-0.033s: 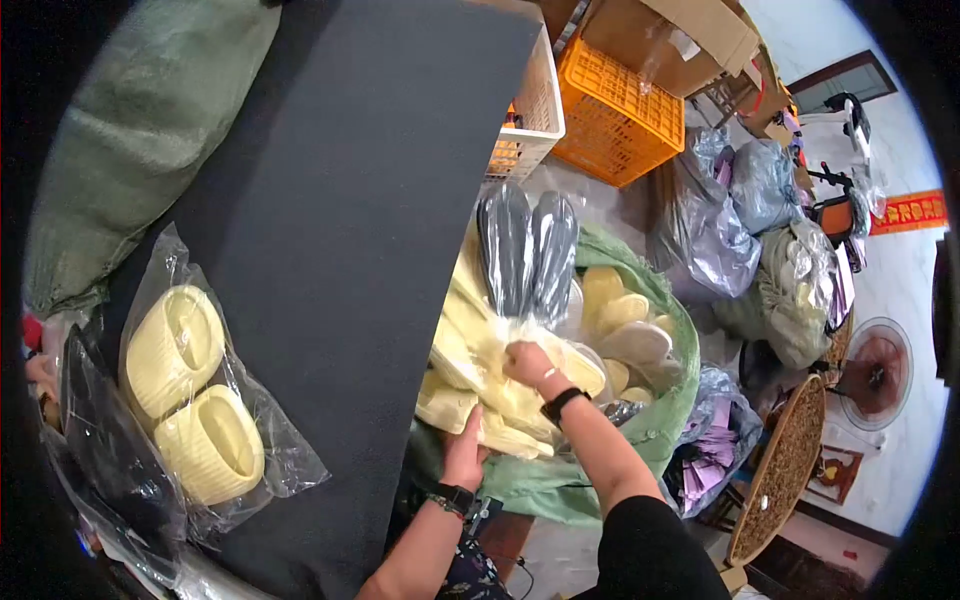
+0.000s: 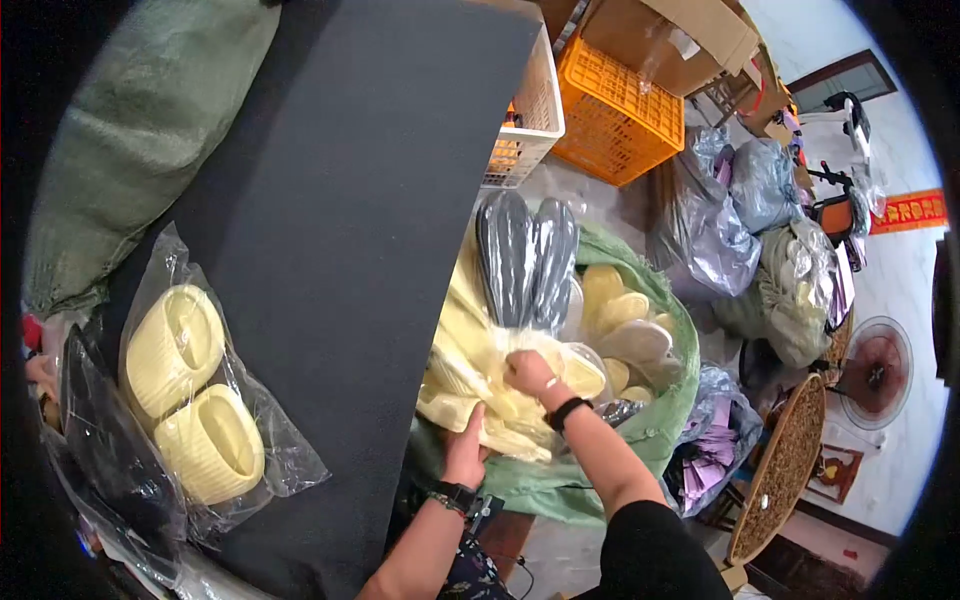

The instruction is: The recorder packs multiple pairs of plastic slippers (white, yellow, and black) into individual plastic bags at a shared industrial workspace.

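A pair of cream slippers [image 2: 505,405] in a clear plastic bag lies over the near side of a green woven sack [image 2: 682,390]. My left hand [image 2: 463,455] holds their lower edge, thumb on top. My right hand [image 2: 527,372] is closed in a fist on the clear film at their middle; its fingertips are hidden. Just beyond it, bagged black slippers [image 2: 505,255] rest soles up. More cream slippers [image 2: 620,312] fill the sack. On the dark table [image 2: 350,200] to the left, another bagged pair of cream ribbed slippers [image 2: 210,445] lies apart from my hands.
A white crate [image 2: 545,110] and an orange crate [image 2: 620,115] stand beyond the sack, with a cardboard box [image 2: 690,40] behind. Stuffed plastic bags [image 2: 705,235] and a round woven tray [image 2: 780,470] are at the right. Green cloth [image 2: 150,150] covers the table's far left.
The black slippers sit slightly lower, nearer my right hand. My right hand has shifted down a touch, and the film under it is rumpled differently. My left hand stays put.
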Motion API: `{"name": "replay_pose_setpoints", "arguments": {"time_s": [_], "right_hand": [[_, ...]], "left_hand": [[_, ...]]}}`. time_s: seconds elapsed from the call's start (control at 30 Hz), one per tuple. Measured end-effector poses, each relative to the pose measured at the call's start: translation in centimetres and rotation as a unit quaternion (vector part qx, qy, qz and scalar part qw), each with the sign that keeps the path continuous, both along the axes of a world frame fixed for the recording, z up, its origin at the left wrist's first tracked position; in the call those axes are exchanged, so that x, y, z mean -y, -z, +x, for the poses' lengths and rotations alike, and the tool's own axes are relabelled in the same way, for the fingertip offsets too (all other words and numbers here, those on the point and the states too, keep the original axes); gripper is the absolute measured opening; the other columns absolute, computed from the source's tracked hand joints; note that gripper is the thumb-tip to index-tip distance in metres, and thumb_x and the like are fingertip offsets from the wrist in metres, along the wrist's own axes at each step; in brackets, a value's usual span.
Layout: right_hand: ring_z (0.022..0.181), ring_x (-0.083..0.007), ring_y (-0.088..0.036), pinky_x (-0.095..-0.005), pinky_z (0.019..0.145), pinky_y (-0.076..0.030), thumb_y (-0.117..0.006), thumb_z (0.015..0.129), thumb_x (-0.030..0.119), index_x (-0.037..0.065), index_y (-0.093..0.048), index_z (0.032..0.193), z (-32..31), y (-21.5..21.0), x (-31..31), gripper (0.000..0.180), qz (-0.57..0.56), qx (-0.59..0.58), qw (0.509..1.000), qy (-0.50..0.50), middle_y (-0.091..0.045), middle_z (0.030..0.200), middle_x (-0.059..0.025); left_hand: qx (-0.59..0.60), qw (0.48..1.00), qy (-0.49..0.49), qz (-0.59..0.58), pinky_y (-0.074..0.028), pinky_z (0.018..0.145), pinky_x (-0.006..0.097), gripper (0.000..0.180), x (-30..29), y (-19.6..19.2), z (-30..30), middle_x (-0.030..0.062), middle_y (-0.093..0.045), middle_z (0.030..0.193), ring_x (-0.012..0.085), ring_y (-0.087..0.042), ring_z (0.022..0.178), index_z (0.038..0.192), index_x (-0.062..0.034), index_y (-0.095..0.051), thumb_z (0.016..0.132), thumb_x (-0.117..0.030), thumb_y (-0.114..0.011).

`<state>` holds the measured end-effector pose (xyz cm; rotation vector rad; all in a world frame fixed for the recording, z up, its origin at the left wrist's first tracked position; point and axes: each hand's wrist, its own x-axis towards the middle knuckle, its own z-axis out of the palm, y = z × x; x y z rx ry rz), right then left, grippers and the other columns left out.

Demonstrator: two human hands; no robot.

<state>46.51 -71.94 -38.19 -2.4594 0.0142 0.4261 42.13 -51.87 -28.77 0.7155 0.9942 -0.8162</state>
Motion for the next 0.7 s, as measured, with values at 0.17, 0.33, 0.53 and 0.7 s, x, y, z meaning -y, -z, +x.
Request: {"name": "replay_pose_setpoints", "arguments": {"time_s": [0.17, 0.33, 0.53, 0.7], "right_hand": [[0.067, -0.0403, -0.057, -0.0476, 0.065, -0.047, -0.059, 0.069, 0.013, 0.002, -0.052, 0.065, -4.3, -9.1, -4.8, 0.015, 0.057, 0.022, 0.998, -0.007, -0.057, 0.068, -0.0203], [0.067, -0.0402, -0.059, -0.0483, 0.065, -0.049, -0.058, 0.067, 0.017, 0.002, -0.059, 0.064, -8.3, -9.1, -4.9, 0.016, 0.071, -0.088, 0.976, -0.184, -0.059, 0.066, -0.0201], [0.058, -0.0399, -0.059, -0.0501, 0.054, -0.047, -0.057, 0.067, 0.02, 0.003, -0.059, 0.061, -8.7, -9.6, -5.2, 0.018, 0.052, -0.082, 0.974, -0.203, -0.059, 0.061, -0.0192], [0.069, -0.0391, -0.057, -0.0477, 0.065, -0.046, -0.058, 0.073, 0.021, 0.005, -0.057, 0.071, -7.9, -6.2, -4.0, 0.015, 0.103, 0.017, 0.993, -0.05, -0.056, 0.069, -0.0168]], "left_hand": [[0.004, 0.998, 0.002, 0.068, -0.052, 0.079, 0.032, 0.059, 0.3, 0.3, -1.8, 0.0018, -0.057, 0.119, 0.0153, -0.059, 0.1, 0.13, -0.0097, -0.047, 0.081, -0.023, -0.077], [-0.028, 0.996, -0.047, 0.072, -0.052, 0.071, 0.029, 0.054, 0.2, 0.2, -4.2, 0.0012, -0.059, 0.116, 0.0136, -0.06, 0.094, 0.125, -0.0068, -0.051, 0.081, -0.023, -0.077], [0.012, 0.989, -0.015, 0.146, -0.046, 0.089, 0.033, 0.061, -0.6, 3.1, -6.0, 0.0066, -0.055, 0.127, 0.0172, -0.055, 0.109, 0.131, -0.002, -0.047, 0.08, -0.016, -0.077], [0.04, 0.993, 0.034, 0.102, -0.046, 0.09, 0.032, 0.07, -0.8, 6.2, -4.4, 0.0054, -0.051, 0.13, 0.0176, -0.052, 0.112, 0.137, -0.0059, -0.038, 0.079, -0.016, -0.077]]}}
